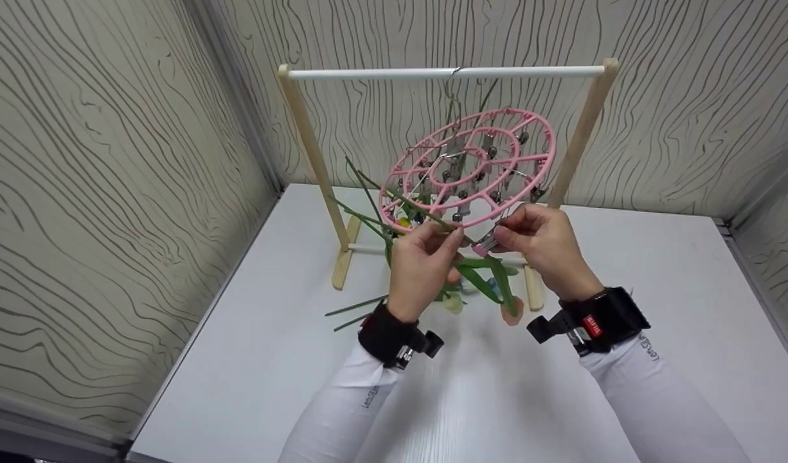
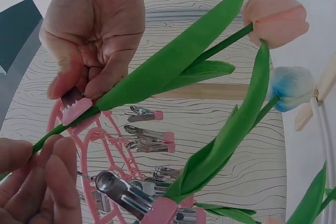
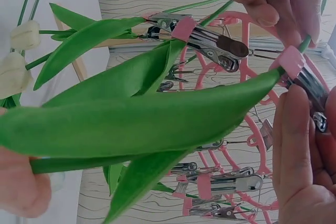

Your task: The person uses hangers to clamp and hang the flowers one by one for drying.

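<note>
My left hand (image 1: 414, 267) pinches the green stem of an artificial tulip with a peach bloom (image 2: 275, 22). Thumb and fingers of my right hand (image 1: 551, 247) squeeze the handle end of a metal clip (image 3: 310, 85), whose pink tips lie around that stem beside the leaf base. This clip hangs near the front edge of a round pink clip hanger (image 1: 552, 145), which tilts toward me. Another clip (image 2: 126, 195) on the hanger is near a blue-and-white tulip (image 2: 294, 88). White tulips (image 3: 13, 74) hang farther along, partly behind leaves.
The hanger's hook hangs from a white rod (image 1: 381, 74) between two wooden legs (image 1: 313, 154) standing on a white table (image 1: 240, 360). Several more clips dangle below the rings. Long stems (image 1: 355, 308) stick out to the left. Patterned walls (image 1: 98, 161) enclose the back and left.
</note>
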A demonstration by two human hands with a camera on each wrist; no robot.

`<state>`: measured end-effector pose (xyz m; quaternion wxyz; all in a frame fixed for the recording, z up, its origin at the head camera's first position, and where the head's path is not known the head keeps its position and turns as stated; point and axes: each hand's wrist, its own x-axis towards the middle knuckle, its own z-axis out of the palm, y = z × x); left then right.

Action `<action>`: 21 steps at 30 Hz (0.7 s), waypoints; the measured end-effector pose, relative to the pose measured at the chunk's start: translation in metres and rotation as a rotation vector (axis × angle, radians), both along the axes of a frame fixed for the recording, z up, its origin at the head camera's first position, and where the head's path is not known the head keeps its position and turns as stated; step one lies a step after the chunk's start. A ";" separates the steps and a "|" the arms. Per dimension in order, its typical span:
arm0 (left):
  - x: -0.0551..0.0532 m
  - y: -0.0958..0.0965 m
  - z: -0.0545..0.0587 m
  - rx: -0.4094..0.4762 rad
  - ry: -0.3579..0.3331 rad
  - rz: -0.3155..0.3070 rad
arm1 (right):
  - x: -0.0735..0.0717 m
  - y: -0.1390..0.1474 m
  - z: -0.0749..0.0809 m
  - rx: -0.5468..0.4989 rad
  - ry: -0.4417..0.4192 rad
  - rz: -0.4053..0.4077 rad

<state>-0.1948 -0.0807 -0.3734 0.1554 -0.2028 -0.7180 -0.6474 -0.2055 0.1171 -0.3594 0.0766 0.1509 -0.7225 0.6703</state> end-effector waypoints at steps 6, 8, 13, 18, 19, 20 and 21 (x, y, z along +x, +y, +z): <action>-0.001 -0.001 0.000 -0.023 -0.003 0.008 | -0.002 0.000 -0.004 0.040 -0.008 0.026; -0.002 -0.002 0.001 -0.047 0.011 0.026 | -0.002 0.000 -0.005 0.047 -0.011 0.034; -0.002 -0.004 0.006 -0.164 0.087 0.073 | -0.003 -0.002 -0.009 0.036 -0.003 0.041; -0.002 -0.008 0.010 -0.266 0.146 0.093 | -0.003 -0.009 -0.016 -0.025 0.005 0.024; -0.002 -0.009 0.010 -0.280 0.148 0.096 | -0.003 -0.010 -0.017 -0.035 0.004 0.022; -0.002 -0.009 0.011 -0.295 0.152 0.101 | -0.004 -0.012 -0.019 -0.041 0.004 0.023; -0.002 -0.010 0.011 -0.312 0.156 0.107 | -0.004 -0.013 -0.020 -0.043 0.002 0.023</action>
